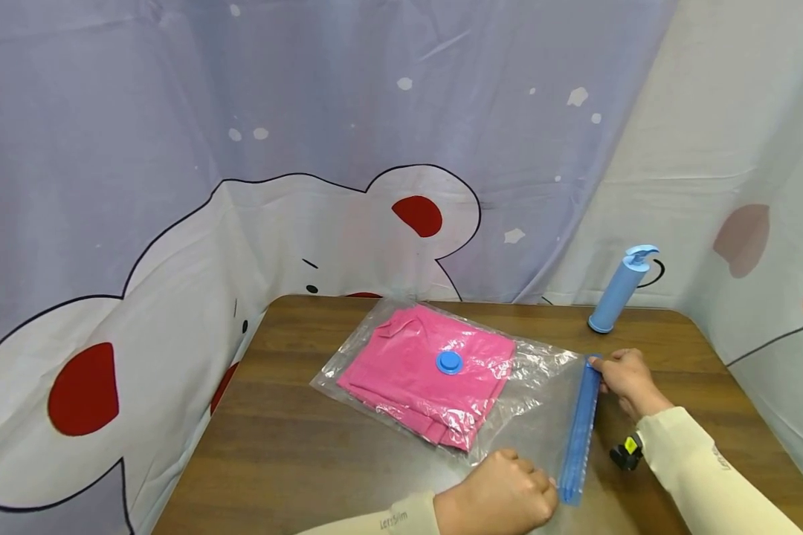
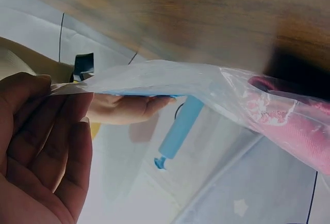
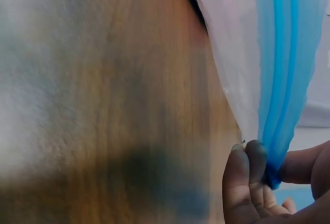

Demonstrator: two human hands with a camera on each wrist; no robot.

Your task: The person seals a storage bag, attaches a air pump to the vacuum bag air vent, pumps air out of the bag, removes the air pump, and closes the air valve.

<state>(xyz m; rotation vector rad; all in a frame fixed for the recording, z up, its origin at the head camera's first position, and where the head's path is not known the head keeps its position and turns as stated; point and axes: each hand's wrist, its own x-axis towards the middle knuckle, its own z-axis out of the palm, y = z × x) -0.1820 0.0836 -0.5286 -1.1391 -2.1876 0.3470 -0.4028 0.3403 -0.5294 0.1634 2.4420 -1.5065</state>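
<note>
A clear plastic vacuum storage bag (image 1: 542,386) holds a folded pink garment (image 1: 401,364), with a round blue valve (image 1: 449,362) on its upper face. Along the bag's right end runs a blue zip strip (image 1: 581,431). My right hand (image 1: 629,379) pinches the far end of that strip between thumb and fingers. At the near corner, my left hand (image 1: 502,494) pinches the bag's edge, seen in the left wrist view between thumb and fingertips (image 2: 77,105). The held end is lifted off the wood, and the right wrist view shows the blue strip (image 3: 283,69) hanging from the fingers.
A light blue hand pump (image 1: 618,290) stands upright at the table's back right. The brown wooden table (image 1: 294,431) lies beneath the bag. A patterned curtain (image 1: 348,89) hangs behind and along the sides. A black wrist device (image 1: 625,452) is worn at the right sleeve.
</note>
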